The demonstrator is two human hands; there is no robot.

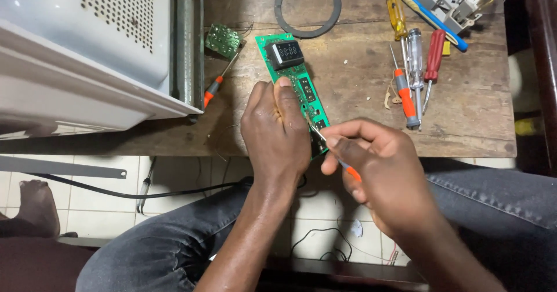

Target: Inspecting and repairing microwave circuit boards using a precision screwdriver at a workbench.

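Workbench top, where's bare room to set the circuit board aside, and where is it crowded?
Bare wood lies between the green circuit board and the cluster of screwdrivers, below the black ring. The left is crowded: white appliance casing, a small green board, an orange-handled screwdriver.

A long green circuit board (293, 77) with a black display block near its far end is lying flat, running slantwise to the table's near edge. A thin orange-handled screwdriver (333, 153) is touching its near end, tip down.
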